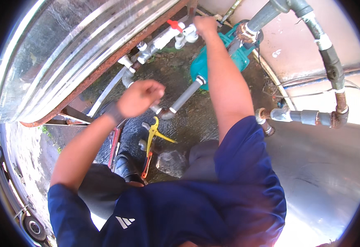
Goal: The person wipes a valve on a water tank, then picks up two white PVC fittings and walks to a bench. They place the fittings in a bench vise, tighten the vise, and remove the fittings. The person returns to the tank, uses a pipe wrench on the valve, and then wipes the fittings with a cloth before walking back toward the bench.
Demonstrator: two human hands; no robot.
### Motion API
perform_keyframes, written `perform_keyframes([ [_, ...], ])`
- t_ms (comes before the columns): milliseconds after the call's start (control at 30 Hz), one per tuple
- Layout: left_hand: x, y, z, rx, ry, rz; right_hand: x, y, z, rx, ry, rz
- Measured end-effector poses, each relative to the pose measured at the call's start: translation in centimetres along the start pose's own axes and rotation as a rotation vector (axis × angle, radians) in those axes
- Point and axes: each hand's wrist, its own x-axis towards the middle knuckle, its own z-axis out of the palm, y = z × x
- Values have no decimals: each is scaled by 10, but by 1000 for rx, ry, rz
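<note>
My right hand [206, 27] reaches to the far end of a white plastic pipe run, right beside a white elbow fitting [190, 33]. Its fingers are curled closed, and what lies in them is hidden. A white valve with a red handle [175, 26] sits just left of it on the same run. In the middle left, my left hand [140, 99] hovers over a grey pipe bend, fingers loosely bent and apart, with nothing visible in them. Below it lie a yellow pipe cutter [153, 133] and an orange-handled tool [147, 165] on the wet ground.
A teal pump [198, 66] stands beneath my right forearm, with a grey pipe [186, 96] joined to it. Thick grey pipework [303, 117] frames the right side. A shiny metal tank [77, 49] on a rusty frame fills the upper left. A stone [171, 164] lies near my knees.
</note>
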Motion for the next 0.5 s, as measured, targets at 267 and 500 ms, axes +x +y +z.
perform_keyframes([
  [267,250,-50,33,304,362,-38,-14,-1,6,75,36,39],
  [500,321,-62,66,-433,681,-30,-24,-14,-2,118,166,4],
])
